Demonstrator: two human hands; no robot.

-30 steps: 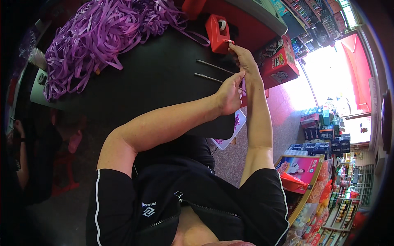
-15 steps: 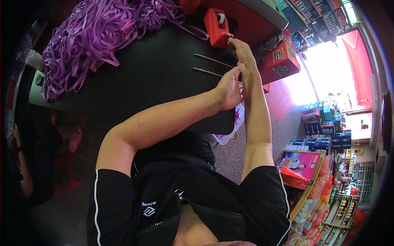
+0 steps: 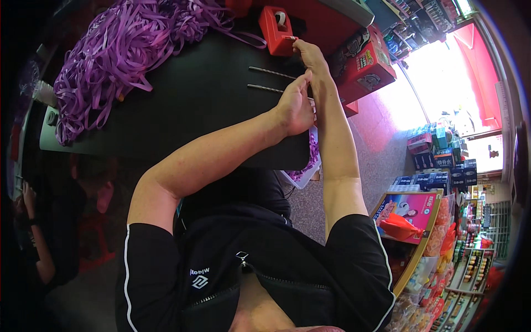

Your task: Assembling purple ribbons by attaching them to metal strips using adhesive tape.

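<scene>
My right hand [image 3: 311,58] reaches to the front of a red tape dispenser [image 3: 271,40], its fingertips pinched at the cutter end, where the tape comes off. In the dispenser sits a pale tape roll [image 3: 280,20]. My left hand [image 3: 296,106] is beside my right wrist, thumb up against it and fingers curled in. What those fingers hold, if anything, is mostly hidden. Two thin twisted metal rods stick out over the black table [image 3: 193,110], a far rod [image 3: 272,72] and a near rod [image 3: 264,87]; their right ends disappear behind my left hand.
A big heap of purple ribbon [image 3: 121,55] covers the table's far left. Below the table's right corner stands a pale bin [image 3: 301,180] with purple pieces. A red box [image 3: 362,66] lies right of my right arm. Another person's hand [image 3: 29,199] shows at the far left.
The view has shifted a little, so table things appear farther left and higher. Both hands keep almost the same pose, the right still at the dispenser. More of the bin's purple pieces shows.
</scene>
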